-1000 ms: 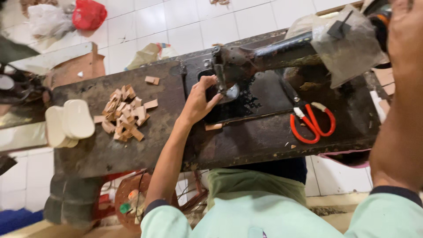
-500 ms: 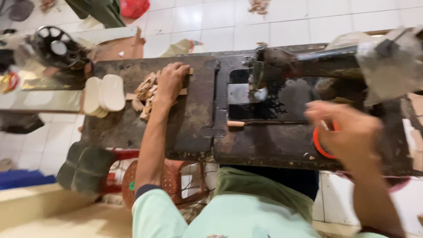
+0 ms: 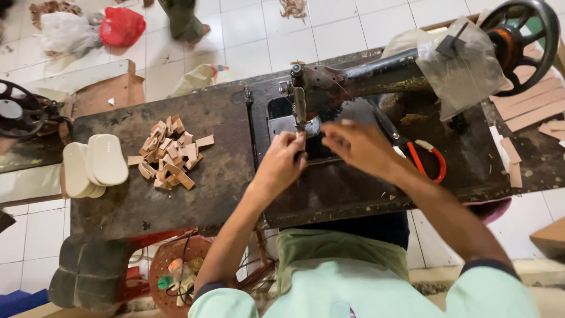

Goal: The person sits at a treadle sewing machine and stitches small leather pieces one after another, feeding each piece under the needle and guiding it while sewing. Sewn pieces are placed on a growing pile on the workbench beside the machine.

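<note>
A person in a pale green top point(image 3: 353, 288) sits at a worn, dark counter point(image 3: 176, 200), both bare forearms reaching away toward an old black sewing machine point(image 3: 365, 76). Below the near edge at left, a round reddish basket point(image 3: 176, 271) of small bottles sits on the floor beside a dark padded stool point(image 3: 88, 274).

On the counter's left end lie stacked white shoe insoles point(image 3: 94, 165), and just right of them a loose heap of small tan leather pieces point(image 3: 170, 156). Right of the hands, red-handled scissors point(image 3: 429, 159) lie partly hidden behind the right hand. More tan strips point(image 3: 524, 106) rest at the counter's far right, near the machine's black handwheel point(image 3: 524, 41), with a clear plastic bag point(image 3: 459, 65) draped over the machine arm.

The left hand point(image 3: 282, 165) is closed to a narrow pinch at the fingertips, right at the foot of the needle bar point(image 3: 300, 109); what it pinches is too small to make out. The right hand point(image 3: 359, 147), blurred, has its fingers spread loosely and pointing left toward the same spot, just beside the left hand; whether it touches anything cannot be told.

Beyond the counter, white floor tiles point(image 3: 247, 35) carry a brown cardboard box point(image 3: 112, 91), a red bag point(image 3: 120, 26) and a whitish bag point(image 3: 65, 32), and another person's leg point(image 3: 182, 20) stands at the far edge. A second machine's wheel point(image 3: 17, 109) shows at far left.
</note>
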A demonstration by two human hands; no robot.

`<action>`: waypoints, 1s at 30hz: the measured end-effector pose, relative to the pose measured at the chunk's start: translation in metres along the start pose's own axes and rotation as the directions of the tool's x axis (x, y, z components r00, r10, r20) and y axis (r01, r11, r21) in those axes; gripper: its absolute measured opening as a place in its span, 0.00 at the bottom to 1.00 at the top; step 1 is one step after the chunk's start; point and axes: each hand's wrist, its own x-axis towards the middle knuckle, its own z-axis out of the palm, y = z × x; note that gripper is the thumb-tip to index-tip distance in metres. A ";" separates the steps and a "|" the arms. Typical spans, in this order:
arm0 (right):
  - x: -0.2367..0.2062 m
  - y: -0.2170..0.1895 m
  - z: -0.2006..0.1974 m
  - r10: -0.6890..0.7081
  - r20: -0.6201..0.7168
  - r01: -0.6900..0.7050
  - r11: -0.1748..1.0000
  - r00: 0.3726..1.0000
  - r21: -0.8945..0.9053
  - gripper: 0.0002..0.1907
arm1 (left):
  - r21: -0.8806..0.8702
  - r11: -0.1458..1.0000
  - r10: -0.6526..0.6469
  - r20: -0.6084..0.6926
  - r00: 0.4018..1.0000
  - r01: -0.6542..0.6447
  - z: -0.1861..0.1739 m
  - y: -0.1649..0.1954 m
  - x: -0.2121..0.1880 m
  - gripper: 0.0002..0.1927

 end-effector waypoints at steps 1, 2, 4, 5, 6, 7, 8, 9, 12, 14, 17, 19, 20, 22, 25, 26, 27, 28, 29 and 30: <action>0.008 0.010 0.001 -0.017 0.002 0.017 0.997 1.000 0.078 0.14 | 0.010 1.000 0.023 -0.021 1.000 -0.023 -0.001 -0.003 0.000 0.17; 0.018 0.020 0.003 -0.040 0.002 0.039 0.987 0.999 0.154 0.15 | 0.024 0.999 0.048 -0.045 0.998 -0.047 -0.001 -0.006 0.001 0.14; 0.039 0.039 0.009 0.120 0.108 -0.128 0.989 0.987 0.075 0.14 | 0.037 0.997 0.067 -0.086 0.994 -0.064 0.001 -0.010 0.000 0.10; 0.050 0.046 0.011 0.203 0.155 -0.210 0.977 0.967 0.030 0.14 | 0.034 0.998 0.058 -0.102 0.993 -0.055 0.004 -0.010 -0.001 0.10; 0.059 0.052 0.014 0.308 0.199 -0.313 0.950 0.931 -0.003 0.13 | 0.029 0.999 0.049 -0.119 0.992 -0.045 0.006 -0.010 -0.002 0.10; 0.066 0.055 0.016 0.408 0.242 -0.411 0.911 0.880 -0.040 0.14 | 0.031 0.999 0.045 -0.125 0.991 -0.042 0.007 -0.010 -0.002 0.10; 0.072 0.053 0.016 0.503 0.284 -0.502 0.861 0.816 -0.082 0.14 | 0.033 0.999 0.040 -0.130 0.991 -0.036 0.008 -0.010 -0.003 0.10; 0.076 0.052 0.017 0.297 0.226 -0.350 0.904 0.928 0.247 0.17 | 0.035 0.999 0.036 -0.136 0.990 -0.031 0.009 -0.010 -0.004 0.10; 0.077 0.046 0.017 -0.039 -0.073 0.080 0.645 0.997 0.760 0.37 | 0.027 0.999 0.030 -0.147 0.989 -0.026 0.010 -0.011 -0.004 0.09; 0.074 0.039 0.014 0.015 -0.050 0.029 0.626 0.999 0.779 0.38 | 0.034 0.999 0.028 -0.143 0.989 -0.024 0.011 -0.011 -0.004 0.09; 0.073 0.038 0.013 -0.021 -0.073 0.069 0.648 0.997 0.759 0.37 | 0.051 0.999 0.014 -0.116 0.993 -0.008 0.013 -0.010 -0.003 0.10; 0.073 0.043 0.014 -0.012 -0.075 0.060 0.736 0.997 0.674 0.32 | 0.055 0.999 0.007 -0.103 0.995 -0.001 0.013 -0.010 -0.003 0.10; 0.073 0.046 0.016 -0.010 -0.078 0.056 0.777 0.997 0.627 0.29 | 0.052 0.999 0.008 -0.105 0.994 -0.003 0.012 -0.010 -0.003 0.10; 0.072 0.054 0.018 0.276 0.066 -0.277 0.861 0.959 0.426 0.13 | 0.037 0.999 0.006 -0.105 0.994 -0.002 0.010 -0.012 -0.003 0.09; 0.069 0.060 0.022 0.379 0.121 -0.397 0.860 0.917 0.321 0.08 | 0.007 1.000 -0.029 -0.097 0.995 0.030 0.003 -0.017 0.000 0.09; 0.069 0.059 0.022 0.360 0.125 -0.381 0.862 0.925 0.333 0.08 | -0.001 0.998 -0.057 -0.088 0.994 0.058 0.002 -0.019 0.001 0.09; 0.068 0.059 0.022 0.381 0.137 -0.405 0.846 0.914 0.346 0.09 | -0.008 0.997 -0.082 -0.079 0.994 0.082 0.000 -0.021 0.003 0.10; 0.068 0.059 0.022 0.402 0.145 -0.426 0.831 0.904 0.358 0.10 | -0.026 0.996 -0.083 -0.076 0.994 0.081 -0.001 -0.023 0.005 0.11; 0.068 0.058 0.022 0.423 0.153 -0.449 0.813 0.893 0.370 0.12 | -0.045 0.996 -0.084 -0.071 0.994 0.080 -0.003 -0.025 0.007 0.12; 0.067 0.057 0.022 0.363 0.124 -0.380 0.818 0.923 0.433 0.13 | -0.065 0.994 -0.089 -0.065 0.994 0.084 -0.003 -0.026 0.008 0.12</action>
